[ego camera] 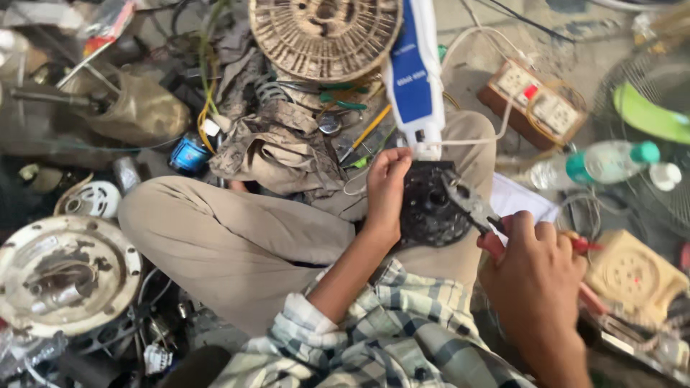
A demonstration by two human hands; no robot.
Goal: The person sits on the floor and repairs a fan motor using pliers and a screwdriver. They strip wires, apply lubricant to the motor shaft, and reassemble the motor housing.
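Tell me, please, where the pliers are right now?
The pliers are right of centre in the head view, gripped by the right hand, their tip on the black round part that the left hand steadies.

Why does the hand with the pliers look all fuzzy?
Head view: the right hand is smeared by motion blur, and so are the red-handled pliers; the left hand on the black round part is sharper; soft daylight, no hard shadows; the picture edges look slightly stretched and hazy, like the plastic bottle.
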